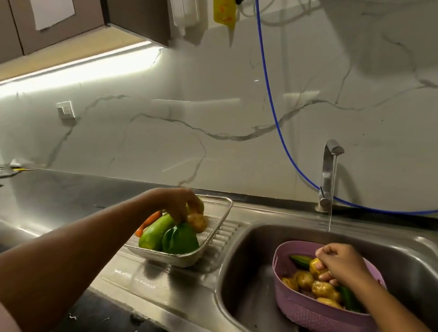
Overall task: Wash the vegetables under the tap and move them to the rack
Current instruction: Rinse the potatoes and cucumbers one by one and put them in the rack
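A steel mesh rack (215, 233) stands on the draining board left of the sink. It holds a green capsicum (180, 239), a pale green gourd (156, 232), a carrot (149, 222) and a potato (197, 221). My left hand (177, 205) reaches into the rack, its fingers curled round that potato. In the sink (252, 272) sits a purple basket (313, 317) with several potatoes (323, 289) and cucumbers (300, 261). My right hand (340, 266) grips a potato (315, 267) inside the basket. The tap (329, 171) runs a thin stream of water just behind the basket.
A blue hose (266, 91) hangs down the marble wall and runs along the counter behind the tap. Small tools (5, 170) lie at the far left of the dark counter. Brown cabinets (68, 12) with a light strip hang above.
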A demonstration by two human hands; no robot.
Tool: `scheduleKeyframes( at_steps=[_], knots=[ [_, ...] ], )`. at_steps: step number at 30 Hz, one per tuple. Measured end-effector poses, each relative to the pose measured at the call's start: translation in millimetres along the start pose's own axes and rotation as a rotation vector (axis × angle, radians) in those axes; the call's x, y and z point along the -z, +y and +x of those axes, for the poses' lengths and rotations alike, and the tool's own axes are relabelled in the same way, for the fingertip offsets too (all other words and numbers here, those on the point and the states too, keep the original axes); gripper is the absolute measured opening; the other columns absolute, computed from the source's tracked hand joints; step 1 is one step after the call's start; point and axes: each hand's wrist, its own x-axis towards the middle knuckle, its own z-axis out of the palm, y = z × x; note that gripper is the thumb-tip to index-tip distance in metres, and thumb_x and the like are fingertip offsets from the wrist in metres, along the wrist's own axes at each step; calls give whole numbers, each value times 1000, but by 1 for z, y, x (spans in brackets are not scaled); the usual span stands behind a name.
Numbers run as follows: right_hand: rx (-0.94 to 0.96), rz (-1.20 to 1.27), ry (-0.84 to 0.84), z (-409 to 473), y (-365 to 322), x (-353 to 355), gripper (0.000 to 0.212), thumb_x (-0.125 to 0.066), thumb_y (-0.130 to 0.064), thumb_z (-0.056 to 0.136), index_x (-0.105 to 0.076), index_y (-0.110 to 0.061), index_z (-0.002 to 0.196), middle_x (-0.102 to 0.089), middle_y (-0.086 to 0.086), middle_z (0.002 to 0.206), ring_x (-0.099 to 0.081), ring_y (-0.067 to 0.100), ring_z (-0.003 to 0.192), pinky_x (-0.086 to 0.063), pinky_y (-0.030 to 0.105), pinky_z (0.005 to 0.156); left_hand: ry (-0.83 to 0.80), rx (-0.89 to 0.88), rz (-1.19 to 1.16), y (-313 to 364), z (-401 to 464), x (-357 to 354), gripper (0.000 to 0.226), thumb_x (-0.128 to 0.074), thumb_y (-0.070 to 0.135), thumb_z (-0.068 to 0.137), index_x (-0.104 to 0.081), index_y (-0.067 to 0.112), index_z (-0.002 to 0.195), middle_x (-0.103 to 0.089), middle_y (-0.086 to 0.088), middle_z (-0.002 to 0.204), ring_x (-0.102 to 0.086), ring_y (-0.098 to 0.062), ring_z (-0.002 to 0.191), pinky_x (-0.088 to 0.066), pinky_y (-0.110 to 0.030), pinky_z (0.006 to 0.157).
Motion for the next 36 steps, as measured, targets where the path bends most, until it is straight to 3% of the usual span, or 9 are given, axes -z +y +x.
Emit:
scheduleKeyframes(
  at_steps=[7,9,14,18,21,25,30,33,36],
  knots=[
    [0,-24,-2,1,1,-1,8,-60,-21,103,-67,-19,100,-75,6,85,-75,23,69,-59,32,60,-228,130,77,-7,14,4,44,-58,-3,99,-69,25,131,-61,2,108,-63,-12,80,-55,-18,59],
    [-2,-31,-1,2,0,-1,8,-60,-21,103,-67,-19,100,-75,6,85,-75,23,70,-59,32,61,-242,133,81,-6,17,5,44,-59,-3,98,-68,24,131,-60,4,101,-62,-11,77,-54,-17,58],
    [5,-36,-4,-1,-4,0,8,-60,-20,103,-68,-19,100,-74,6,86,-75,21,70,-59,32,62,-174,198,57,12,26,3,43,-59,-1,94,-69,20,130,-65,-7,114,-62,-14,77,-54,-19,54],
    [6,-46,-10,-1,-2,2,9,-61,-21,102,-69,-21,99,-74,4,87,-75,20,69,-61,33,65,202,12,218,65,36,4,33,-69,20,92,-73,27,125,-74,-1,115,-68,-17,95,-55,-30,91],
    [1,-58,-15,0,1,2,10,-62,-21,100,-71,-20,96,-75,4,84,-75,20,67,-63,38,68,334,-184,58,134,40,-6,30,-73,28,90,-74,26,120,-74,2,114,-68,-17,103,-54,-36,97],
    [-31,-90,-16,1,6,5,16,-61,-22,100,-73,-19,90,-76,4,79,-76,20,66,-64,39,69,265,-281,-52,222,66,-57,29,-76,29,87,-72,24,116,-70,6,104,-66,-13,94,-56,-31,85],
    [-103,-225,47,8,7,8,9,-64,-26,97,-73,-25,94,-73,-1,86,-73,18,76,-63,40,78,224,-130,-262,278,100,-145,15,-66,30,94,-68,17,101,-68,-2,92,-67,-18,83,-58,-34,77],
    [-124,-331,171,11,7,8,16,-62,-29,95,-73,-28,106,-73,-1,99,-71,19,90,-60,41,84,177,-142,-299,283,117,-164,29,-70,31,90,-65,14,114,-66,-10,116,-66,-29,106,-58,-44,88],
    [-140,-359,186,16,8,9,33,-63,-21,96,-62,-27,129,-65,3,126,-64,23,112,-52,36,87,124,-220,-222,283,131,-177,70,-78,36,84,-46,17,143,-48,-10,143,-44,-32,134,-44,-51,109]
  ],
)
